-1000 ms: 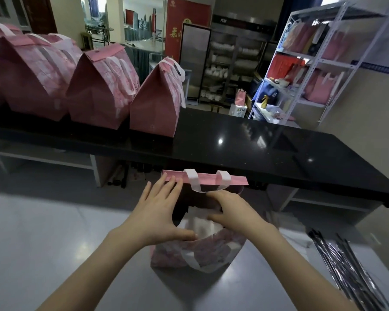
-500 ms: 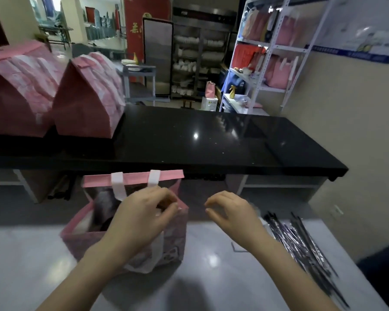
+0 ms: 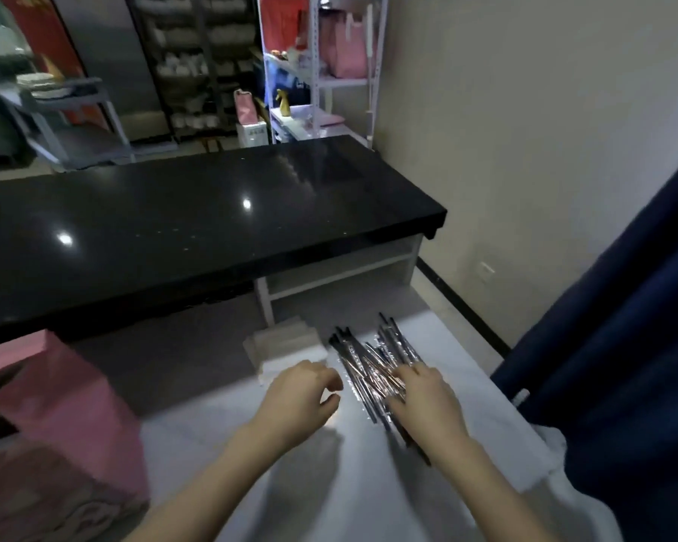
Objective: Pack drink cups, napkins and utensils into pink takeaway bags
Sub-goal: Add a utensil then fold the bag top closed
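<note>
Picking from the utensil pile [image 3: 368, 365]: right hand [image 3: 427, 404] rests flat on it, left hand [image 3: 300, 400] loosely curled, empty. Next, probably pinch one free for the pink bag [image 3: 67, 404].

Two bare forearms [image 3: 220, 475] show, uncovered all the way to the bottom edge. The left hand [image 3: 298, 400] and right hand [image 3: 427, 400] are bare too, with slim fingers [image 3: 325, 375] — blur hides finer detail.
</note>
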A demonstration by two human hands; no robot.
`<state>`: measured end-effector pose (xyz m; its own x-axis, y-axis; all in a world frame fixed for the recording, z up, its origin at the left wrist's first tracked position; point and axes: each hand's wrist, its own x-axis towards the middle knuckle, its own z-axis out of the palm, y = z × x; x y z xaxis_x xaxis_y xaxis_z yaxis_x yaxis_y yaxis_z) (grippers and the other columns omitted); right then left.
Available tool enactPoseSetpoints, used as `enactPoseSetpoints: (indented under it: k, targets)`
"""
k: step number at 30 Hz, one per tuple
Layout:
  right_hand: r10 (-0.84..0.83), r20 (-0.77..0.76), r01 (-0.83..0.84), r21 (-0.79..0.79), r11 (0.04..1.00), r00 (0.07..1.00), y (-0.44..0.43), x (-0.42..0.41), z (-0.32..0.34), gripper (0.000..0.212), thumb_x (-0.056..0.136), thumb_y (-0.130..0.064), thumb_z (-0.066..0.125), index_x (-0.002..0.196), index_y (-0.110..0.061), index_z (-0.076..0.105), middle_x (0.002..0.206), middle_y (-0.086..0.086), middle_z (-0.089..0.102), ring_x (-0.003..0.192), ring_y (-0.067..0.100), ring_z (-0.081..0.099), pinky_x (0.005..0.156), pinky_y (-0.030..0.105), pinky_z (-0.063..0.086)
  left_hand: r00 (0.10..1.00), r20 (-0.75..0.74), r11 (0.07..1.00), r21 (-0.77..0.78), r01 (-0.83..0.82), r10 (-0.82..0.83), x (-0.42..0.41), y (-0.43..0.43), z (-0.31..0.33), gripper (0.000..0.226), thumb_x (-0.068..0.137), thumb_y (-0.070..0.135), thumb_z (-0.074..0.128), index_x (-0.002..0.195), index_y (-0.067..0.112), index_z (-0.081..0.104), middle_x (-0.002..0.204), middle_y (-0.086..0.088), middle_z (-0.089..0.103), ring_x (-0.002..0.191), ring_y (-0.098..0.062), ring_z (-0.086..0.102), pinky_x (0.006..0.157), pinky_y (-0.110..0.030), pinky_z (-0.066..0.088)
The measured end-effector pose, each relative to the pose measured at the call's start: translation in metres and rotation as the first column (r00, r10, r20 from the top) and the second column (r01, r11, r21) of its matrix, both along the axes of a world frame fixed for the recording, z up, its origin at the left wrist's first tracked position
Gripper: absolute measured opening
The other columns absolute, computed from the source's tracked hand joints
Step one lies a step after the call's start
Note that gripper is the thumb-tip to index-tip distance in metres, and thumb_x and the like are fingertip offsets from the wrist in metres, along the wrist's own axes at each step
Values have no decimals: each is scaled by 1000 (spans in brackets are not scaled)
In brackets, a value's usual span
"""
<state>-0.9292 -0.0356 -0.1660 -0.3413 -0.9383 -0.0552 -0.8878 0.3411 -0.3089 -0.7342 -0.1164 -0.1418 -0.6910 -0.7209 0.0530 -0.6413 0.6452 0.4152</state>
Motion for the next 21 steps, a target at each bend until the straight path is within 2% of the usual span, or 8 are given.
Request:
enactPoseSetpoints:
  k: [3, 6, 9, 12, 16, 19, 21]
  targets:
    - [-60, -22, 61, 23, 998, 998, 6, -24, -21, 43, 87, -43, 57, 125, -23, 51, 122, -1, 53, 114, 21, 46, 92, 34, 41, 995, 48, 995, 48, 82, -85, -47, -9, -21, 24, 86, 29, 55, 106, 26, 66, 106, 8, 65, 103, -14, 57, 86, -33, 47]
    - [-90, -27, 91, 22, 996, 996, 8, -35, -37, 39, 86, -45, 57, 120, -24, 53, 118, -1, 54, 110, 22, 47, 90, 35, 41, 987, 91, 991, 30, 132, -134, -84, -17, -38, 31, 86, 30, 56, 115, 26, 63, 113, 5, 60, 107, -15, 55, 88, -33, 47]
    - [-92, -22, 93, 29, 995, 995, 7, -39, -50, 32, 89, -39, 56, 117, -25, 56, 116, -2, 55, 107, 21, 47, 89, 35, 43, 985, 121, 992, 17, 122, -123, -109, -28, -52, 37, 89, 22, 54, 125, 24, 58, 122, 4, 54, 111, -17, 54, 87, -33, 47]
    - [-124, 31, 124, -8, 992, 992, 6, -42, -58, 24, 90, -29, 54, 113, -26, 59, 114, -4, 57, 102, 20, 48, 85, 34, 45, 977, 190, 993, -43, 109, -99, -120, -38, -61, 35, 93, 21, 51, 128, 24, 55, 120, 1, 56, 109, -23, 55, 84, -33, 46]
    - [-165, 126, 174, -67, 982, 978, 9, -46, -62, 18, 92, -30, 52, 107, -26, 61, 108, -8, 57, 97, 15, 48, 82, 30, 46, 954, 270, 986, -71, 152, -128, -126, -48, -64, 30, 90, 23, 57, 120, 22, 60, 111, 0, 58, 105, -23, 54, 83, -34, 43]
    - [-198, 175, 219, -108, 970, 965, 8, -49, -60, 16, 93, -31, 51, 105, -25, 60, 104, -9, 57, 96, 12, 49, 81, 26, 45, 965, 218, 983, -76, 165, -145, -127, -50, -64, 23, 88, 26, 64, 110, 19, 65, 107, -1, 56, 101, -23, 53, 81, -33, 44]
    - [-217, 193, 243, -127, 962, 957, 7, -51, -54, 15, 94, -30, 51, 103, -24, 60, 101, -9, 59, 93, 11, 50, 73, 23, 41, 974, 175, 980, -112, 163, -142, -127, -51, -63, 19, 86, 28, 69, 101, 17, 68, 104, -2, 53, 97, -23, 52, 78, -32, 44]
